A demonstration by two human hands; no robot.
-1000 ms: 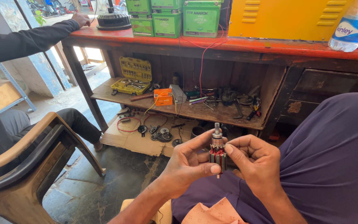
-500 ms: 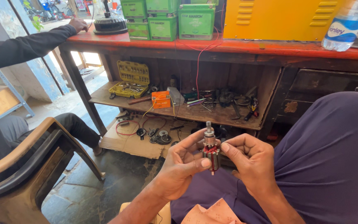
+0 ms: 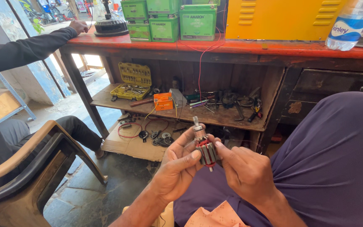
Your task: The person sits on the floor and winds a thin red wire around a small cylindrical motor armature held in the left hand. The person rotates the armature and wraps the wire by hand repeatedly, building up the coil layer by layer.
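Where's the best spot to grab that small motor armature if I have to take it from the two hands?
Probably the bare metal shaft end at the top of the armature, coming from above. It stands nearly upright; the left hand and right hand pinch the red wound core from both sides, so only the upper shaft stands free of fingers.

**Open air around the hands, clutter ahead**

The air around the small red-wound motor armature (image 3: 203,149) is free above and to the left, over the stone floor (image 3: 101,189). To the right the raised knee in purple cloth (image 3: 332,155) blocks passage. Ahead, the lower wooden shelf (image 3: 106,99) is crowded edge to edge with tools, a yellow socket case (image 3: 134,80) and an orange box (image 3: 163,101). The brown plastic chair (image 3: 30,168) closes the left.
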